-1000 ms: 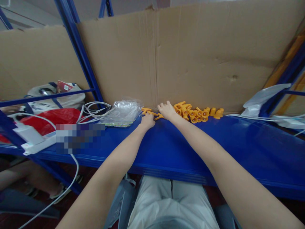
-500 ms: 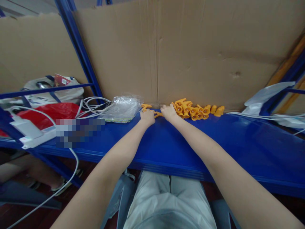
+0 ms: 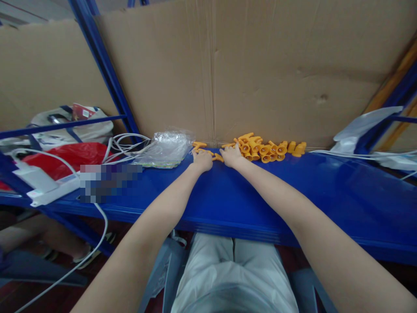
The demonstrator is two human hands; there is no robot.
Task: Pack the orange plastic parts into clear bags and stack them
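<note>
Both hands are at the back of the blue shelf, among orange plastic pieces with cone-like open ends and thin branching stems. My left hand [image 3: 203, 161] is closed, fingers curled round an orange piece [image 3: 208, 152] that partly shows past them. My right hand [image 3: 231, 156] lies just right of it, its fingers bent over another orange piece [image 3: 229, 144] whose end sticks out beyond the fingertips. Between the hands rests a short orange part [image 3: 219, 158]. A loose orange piece [image 3: 199, 144] lies behind my left hand. The heap of orange pieces [image 3: 263, 149] touches or nearly touches my right hand.
Clear plastic bags [image 3: 169, 148] lie left of my hands. White cables [image 3: 125, 145], a power strip [image 3: 54, 189] and a red bag [image 3: 70, 158] are farther left. A cardboard panel [image 3: 260, 74] closes the back. A whitish plastic bag [image 3: 355, 130] stands at right. A person's leg shows lower left.
An orange piece now shows beyond my right fingertips, where none was visible before. My left hand has shifted only slightly. The view has moved a little.
</note>
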